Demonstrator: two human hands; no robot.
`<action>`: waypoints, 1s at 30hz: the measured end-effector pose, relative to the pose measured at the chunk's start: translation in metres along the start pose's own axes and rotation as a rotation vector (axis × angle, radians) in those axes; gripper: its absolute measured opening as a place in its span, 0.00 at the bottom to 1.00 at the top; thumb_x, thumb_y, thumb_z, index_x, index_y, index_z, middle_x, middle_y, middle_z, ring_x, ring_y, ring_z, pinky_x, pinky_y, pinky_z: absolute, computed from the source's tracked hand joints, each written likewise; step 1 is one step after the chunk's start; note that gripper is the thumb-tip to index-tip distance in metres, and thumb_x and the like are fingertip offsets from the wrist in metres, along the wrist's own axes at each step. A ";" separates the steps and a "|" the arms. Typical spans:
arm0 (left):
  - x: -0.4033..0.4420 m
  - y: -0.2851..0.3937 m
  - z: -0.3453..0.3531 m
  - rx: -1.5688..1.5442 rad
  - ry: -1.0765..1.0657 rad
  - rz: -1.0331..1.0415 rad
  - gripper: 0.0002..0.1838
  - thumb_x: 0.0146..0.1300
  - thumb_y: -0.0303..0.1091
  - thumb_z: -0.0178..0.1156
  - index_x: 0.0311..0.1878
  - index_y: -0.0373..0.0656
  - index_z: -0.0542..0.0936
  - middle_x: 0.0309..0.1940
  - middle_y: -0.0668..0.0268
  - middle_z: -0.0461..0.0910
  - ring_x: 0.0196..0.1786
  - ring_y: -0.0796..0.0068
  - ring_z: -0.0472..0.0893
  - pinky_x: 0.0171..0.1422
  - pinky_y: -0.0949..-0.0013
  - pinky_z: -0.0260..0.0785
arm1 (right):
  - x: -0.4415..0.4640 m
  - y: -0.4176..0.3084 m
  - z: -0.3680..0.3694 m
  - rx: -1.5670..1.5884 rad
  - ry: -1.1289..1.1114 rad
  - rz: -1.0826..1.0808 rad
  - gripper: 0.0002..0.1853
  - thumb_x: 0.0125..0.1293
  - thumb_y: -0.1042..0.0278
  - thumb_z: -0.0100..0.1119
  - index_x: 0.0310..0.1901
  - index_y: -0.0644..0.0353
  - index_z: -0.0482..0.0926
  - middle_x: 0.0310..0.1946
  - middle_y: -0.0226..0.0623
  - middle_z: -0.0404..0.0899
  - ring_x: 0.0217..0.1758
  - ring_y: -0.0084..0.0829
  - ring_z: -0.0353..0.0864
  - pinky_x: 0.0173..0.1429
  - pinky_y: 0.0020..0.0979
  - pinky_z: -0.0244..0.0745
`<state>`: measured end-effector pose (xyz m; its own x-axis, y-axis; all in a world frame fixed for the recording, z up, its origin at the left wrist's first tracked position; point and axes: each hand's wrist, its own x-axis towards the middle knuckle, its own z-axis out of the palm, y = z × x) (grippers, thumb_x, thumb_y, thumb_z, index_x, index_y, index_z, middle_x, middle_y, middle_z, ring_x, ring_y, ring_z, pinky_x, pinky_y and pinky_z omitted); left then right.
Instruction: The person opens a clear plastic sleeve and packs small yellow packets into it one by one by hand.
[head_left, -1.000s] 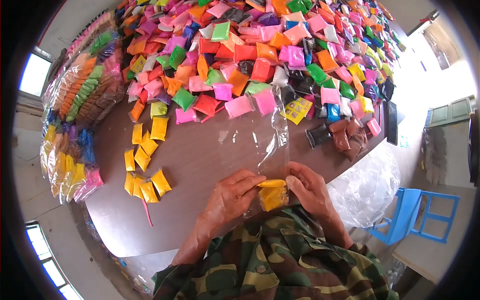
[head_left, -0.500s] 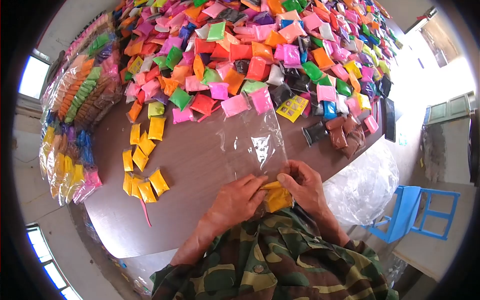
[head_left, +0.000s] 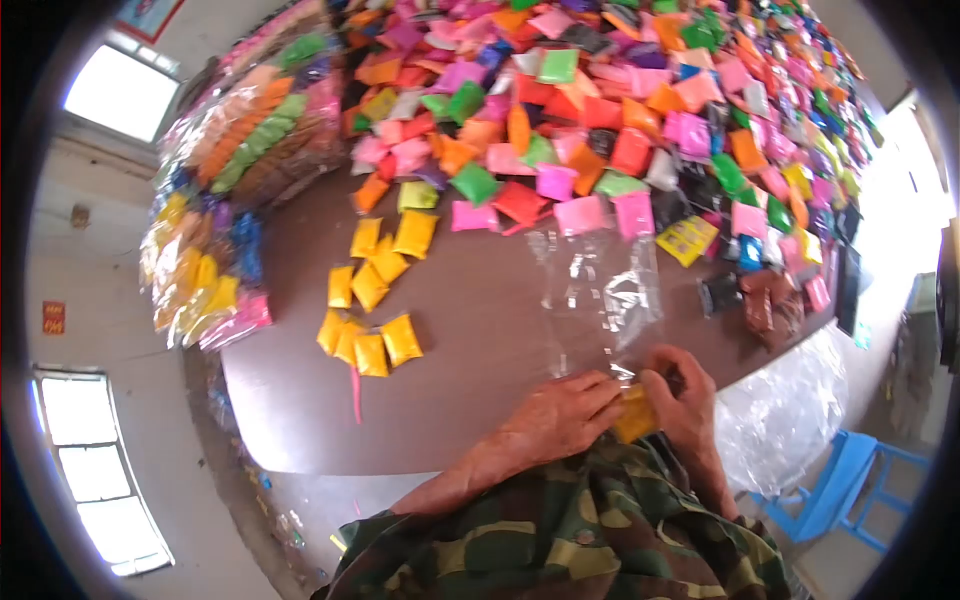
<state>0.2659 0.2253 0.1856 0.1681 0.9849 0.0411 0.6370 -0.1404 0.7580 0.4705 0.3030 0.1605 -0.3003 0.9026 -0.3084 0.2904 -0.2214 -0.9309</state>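
A long clear plastic bag [head_left: 590,290] lies flat on the table, stretching from my hands toward the heap of packets. At its near end, close to my body, yellow packets [head_left: 633,418] show between my hands; how many is hidden. My left hand [head_left: 572,412] has its fingers closed on the bag's plastic beside them. My right hand [head_left: 684,398] is closed at their other side, thumb and fingers pinching the bag. To the left lie several loose yellow packets [head_left: 370,355] in small groups.
A large heap of coloured packets [head_left: 630,150] covers the far table. Bundled clear bags of packets [head_left: 250,150] stand at the left. Brown packets [head_left: 772,305] and a black packet [head_left: 718,294] lie at right. Beyond the right edge are clear plastic sheeting [head_left: 785,415] and a blue stool [head_left: 830,485].
My view has turned left, so the table and hands appear farther right. Both hands stay closed at the bag's near end, and less of the yellow packets shows between them.
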 end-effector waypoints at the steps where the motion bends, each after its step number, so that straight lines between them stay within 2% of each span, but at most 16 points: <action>1: 0.000 0.005 -0.008 -0.056 0.017 -0.099 0.17 0.70 0.33 0.70 0.60 0.41 0.84 0.49 0.57 0.88 0.48 0.59 0.89 0.52 0.59 0.83 | 0.000 -0.001 0.000 0.006 -0.011 -0.003 0.16 0.68 0.78 0.69 0.56 0.67 0.83 0.39 0.27 0.83 0.40 0.16 0.79 0.45 0.23 0.77; 4: -0.015 -0.010 -0.029 0.001 0.204 -0.310 0.19 0.69 0.35 0.72 0.61 0.41 0.84 0.50 0.56 0.87 0.46 0.61 0.90 0.50 0.59 0.83 | 0.000 -0.005 -0.002 0.082 -0.028 0.016 0.17 0.69 0.79 0.69 0.59 0.67 0.82 0.39 0.26 0.82 0.40 0.15 0.78 0.45 0.22 0.76; 6: -0.031 -0.042 -0.058 -0.015 0.379 -0.611 0.20 0.69 0.41 0.71 0.59 0.43 0.84 0.48 0.54 0.87 0.50 0.46 0.87 0.53 0.49 0.80 | 0.001 -0.003 -0.002 0.073 -0.031 0.012 0.18 0.69 0.80 0.69 0.59 0.67 0.81 0.40 0.26 0.81 0.39 0.15 0.78 0.45 0.22 0.76; 8: -0.046 -0.067 -0.097 0.465 0.538 -0.565 0.19 0.67 0.39 0.71 0.58 0.42 0.84 0.49 0.52 0.87 0.50 0.46 0.87 0.52 0.50 0.80 | 0.001 -0.003 -0.004 0.065 -0.036 0.018 0.18 0.69 0.80 0.69 0.59 0.67 0.81 0.40 0.26 0.81 0.39 0.15 0.77 0.45 0.22 0.76; 10: -0.070 -0.094 -0.123 0.644 0.523 -0.706 0.20 0.65 0.37 0.71 0.58 0.41 0.84 0.51 0.52 0.87 0.50 0.47 0.87 0.52 0.50 0.80 | 0.002 -0.005 -0.004 0.069 -0.048 0.031 0.17 0.69 0.80 0.69 0.59 0.67 0.81 0.40 0.26 0.81 0.40 0.16 0.78 0.45 0.22 0.76; 13: -0.091 -0.106 -0.137 0.617 0.408 -0.734 0.22 0.64 0.36 0.71 0.59 0.36 0.84 0.52 0.52 0.88 0.36 0.62 0.89 0.46 0.59 0.81 | 0.003 0.001 -0.004 0.113 -0.049 -0.009 0.18 0.69 0.79 0.69 0.59 0.68 0.81 0.40 0.26 0.81 0.40 0.16 0.77 0.46 0.22 0.76; 16: -0.095 -0.108 -0.127 0.509 0.403 -0.641 0.23 0.62 0.35 0.72 0.60 0.36 0.84 0.51 0.53 0.88 0.34 0.65 0.87 0.44 0.62 0.80 | 0.004 0.010 -0.006 0.120 -0.051 -0.036 0.18 0.69 0.78 0.70 0.59 0.68 0.81 0.40 0.25 0.81 0.40 0.16 0.78 0.46 0.22 0.76; 19: -0.093 -0.107 -0.119 0.365 0.368 -0.669 0.25 0.60 0.32 0.74 0.61 0.36 0.83 0.48 0.56 0.87 0.32 0.70 0.85 0.41 0.67 0.80 | 0.004 0.012 -0.007 0.114 -0.053 -0.022 0.17 0.69 0.77 0.70 0.58 0.68 0.82 0.40 0.26 0.82 0.42 0.16 0.79 0.47 0.22 0.77; 20: -0.093 -0.106 -0.116 0.275 0.369 -0.657 0.21 0.59 0.27 0.74 0.57 0.37 0.84 0.46 0.59 0.85 0.33 0.75 0.84 0.39 0.72 0.79 | 0.004 0.009 -0.009 0.120 -0.072 -0.034 0.18 0.69 0.76 0.71 0.58 0.68 0.82 0.40 0.26 0.83 0.43 0.17 0.80 0.48 0.23 0.78; 23: -0.081 -0.077 -0.121 -0.018 0.327 -0.619 0.17 0.60 0.26 0.75 0.52 0.38 0.84 0.47 0.61 0.86 0.37 0.77 0.86 0.43 0.73 0.80 | 0.002 0.007 -0.007 0.105 -0.045 -0.007 0.19 0.69 0.75 0.72 0.59 0.68 0.81 0.40 0.27 0.83 0.43 0.17 0.81 0.48 0.23 0.79; 26: -0.061 -0.052 -0.102 -0.429 0.403 -0.467 0.12 0.63 0.24 0.74 0.48 0.40 0.83 0.42 0.67 0.85 0.36 0.85 0.83 0.40 0.78 0.77 | 0.002 0.007 -0.008 0.139 -0.069 0.001 0.19 0.70 0.74 0.72 0.60 0.68 0.81 0.41 0.27 0.83 0.43 0.18 0.81 0.49 0.23 0.80; 30: -0.019 -0.036 -0.051 -0.464 0.278 -0.480 0.11 0.65 0.26 0.74 0.47 0.41 0.82 0.37 0.71 0.85 0.35 0.87 0.82 0.39 0.78 0.75 | 0.002 0.006 -0.006 0.184 -0.057 0.004 0.19 0.71 0.74 0.71 0.60 0.68 0.81 0.41 0.27 0.83 0.43 0.17 0.81 0.48 0.23 0.80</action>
<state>0.2018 0.2164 0.1909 -0.2873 0.9251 -0.2484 0.1969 0.3109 0.9298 0.4771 0.3052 0.1551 -0.3517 0.8805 -0.3177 0.1218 -0.2935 -0.9482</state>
